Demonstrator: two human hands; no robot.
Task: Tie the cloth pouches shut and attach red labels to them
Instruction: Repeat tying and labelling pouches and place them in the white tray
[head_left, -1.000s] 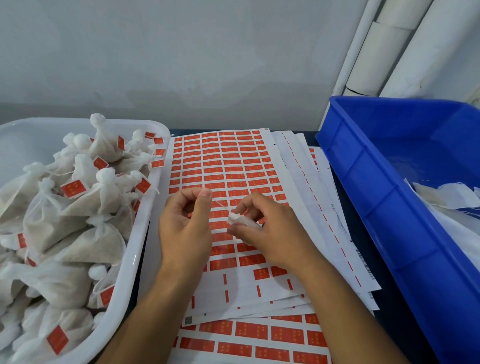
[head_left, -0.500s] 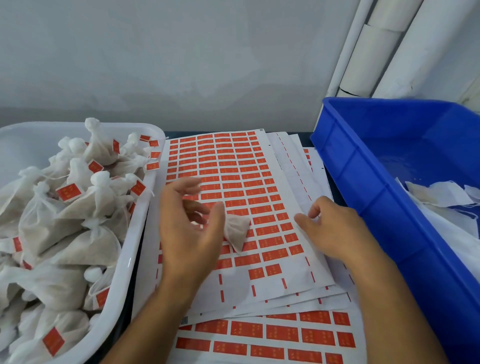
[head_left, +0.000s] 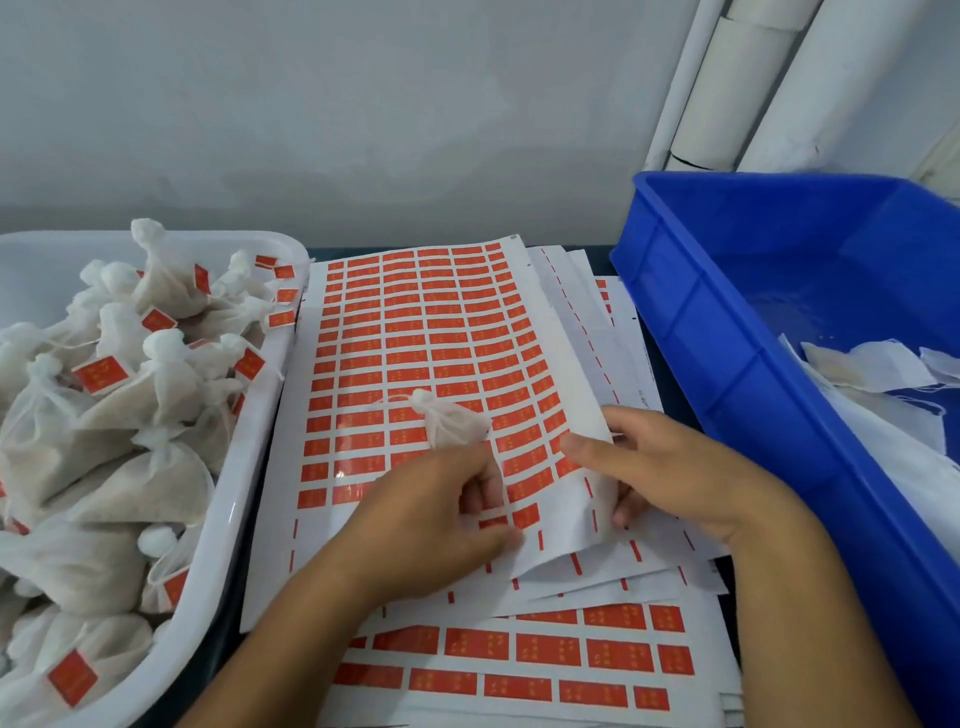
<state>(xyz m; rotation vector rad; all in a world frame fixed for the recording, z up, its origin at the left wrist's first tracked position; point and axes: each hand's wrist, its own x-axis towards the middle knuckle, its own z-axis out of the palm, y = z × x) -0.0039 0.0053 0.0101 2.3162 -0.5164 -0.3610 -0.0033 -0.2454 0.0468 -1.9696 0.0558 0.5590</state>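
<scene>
A small white cloth pouch, its neck tied, sticks up from my left hand, which holds its lower end over the top label sheet. My left fingertips touch a red label near the sheet's lower rows. My right hand grips the sheet's right edge and curls it upward, thumb on top and fingers underneath. The sheet is covered in rows of small red labels, with bare backing along its bottom.
A white tub at the left is heaped with tied, labelled pouches. A blue crate at the right holds flat white pouches. More label sheets lie stacked underneath. A wall and white pipes stand behind.
Both hands were on the pouch a second ago. My right hand let go, moved right and lifted the sheet's right edge. My left hand dropped toward the lower labels, keeping the pouch.
</scene>
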